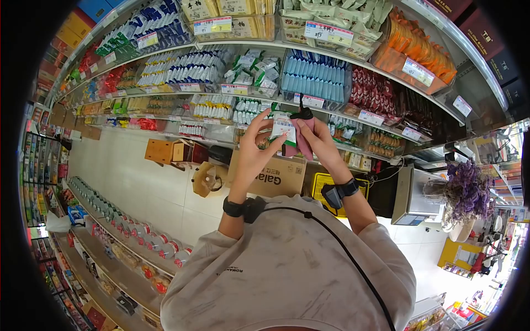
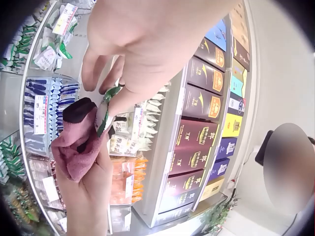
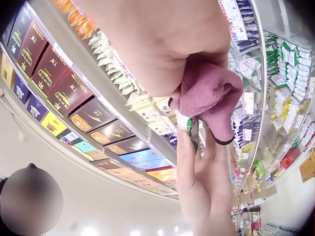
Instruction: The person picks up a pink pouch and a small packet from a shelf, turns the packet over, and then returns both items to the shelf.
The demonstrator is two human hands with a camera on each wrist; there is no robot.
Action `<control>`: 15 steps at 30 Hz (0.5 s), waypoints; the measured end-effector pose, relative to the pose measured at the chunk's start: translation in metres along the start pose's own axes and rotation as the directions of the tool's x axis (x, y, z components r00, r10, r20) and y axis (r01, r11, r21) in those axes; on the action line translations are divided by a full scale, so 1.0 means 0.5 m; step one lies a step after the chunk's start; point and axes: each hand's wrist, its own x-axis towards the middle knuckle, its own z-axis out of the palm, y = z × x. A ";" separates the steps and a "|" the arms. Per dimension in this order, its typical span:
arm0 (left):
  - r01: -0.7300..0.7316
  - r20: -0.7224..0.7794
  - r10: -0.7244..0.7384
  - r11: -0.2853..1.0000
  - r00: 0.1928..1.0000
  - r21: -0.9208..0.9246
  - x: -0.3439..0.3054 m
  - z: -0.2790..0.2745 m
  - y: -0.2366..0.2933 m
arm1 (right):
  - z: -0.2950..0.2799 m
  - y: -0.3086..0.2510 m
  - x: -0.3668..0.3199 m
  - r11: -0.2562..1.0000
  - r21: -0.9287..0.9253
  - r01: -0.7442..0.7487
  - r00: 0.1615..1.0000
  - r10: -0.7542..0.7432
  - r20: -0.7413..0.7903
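A small white and green packet (image 1: pixel 284 130) is held up in front of the shelves, pinched between the thumb and fingers of the left hand (image 1: pixel 257 151). In the right hand (image 1: pixel 322 144) is a pink cloth (image 1: pixel 303 144) with dark edging, bunched against the packet's right side. The left wrist view shows the packet (image 2: pixel 102 114) edge-on beside the cloth (image 2: pixel 78 150). In the right wrist view the cloth (image 3: pixel 210 93) hides the right fingertips, and the left thumb lies on the packet (image 3: pixel 185 123).
Shelves with bins of wrapped snacks (image 1: pixel 316 74) and price tags curve across the front. Below them stand a cardboard box (image 1: pixel 276 175), a yellow basket (image 1: pixel 320 185) and a paper bag (image 1: pixel 205 179). Dried purple flowers (image 1: pixel 466 190) are at the right, jars (image 1: pixel 157 243) at the lower left.
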 end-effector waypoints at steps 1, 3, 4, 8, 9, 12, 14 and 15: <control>-0.015 0.010 0.015 1.000 1.000 -0.014 0.002 -0.003 0.000 | 0.000 -0.004 -0.001 1.000 -0.001 -0.003 1.000 0.003 0.020; -0.016 -0.031 0.011 0.986 0.999 -0.163 -0.001 0.000 0.006 | 0.004 -0.004 -0.001 1.000 -0.012 -0.012 1.000 0.012 0.007; -0.019 -0.049 0.007 0.971 0.999 -0.237 -0.001 0.000 0.010 | 0.009 0.002 0.000 1.000 -0.021 -0.018 0.999 0.017 -0.028; -0.053 -0.089 0.040 0.987 0.995 -0.150 0.000 -0.018 0.017 | -0.003 0.026 0.008 0.999 0.041 -0.015 0.987 0.022 -0.162; -0.072 -0.091 0.063 0.993 0.994 -0.099 0.000 -0.022 0.016 | 0.000 0.015 0.007 0.998 0.058 0.032 0.988 -0.023 -0.155; -0.113 -0.032 0.113 0.994 0.993 -0.008 0.004 -0.038 -0.004 | 0.003 -0.034 -0.011 0.993 0.043 0.113 0.989 -0.108 -0.105; -0.125 0.002 0.125 0.992 0.992 0.026 0.002 -0.036 -0.015 | 0.008 -0.026 -0.012 0.974 -0.101 0.202 0.978 -0.206 -0.024; -0.126 0.005 0.126 0.991 0.992 0.042 0.001 -0.029 -0.006 | 0.015 -0.023 -0.012 0.953 -0.170 0.250 0.968 -0.250 0.020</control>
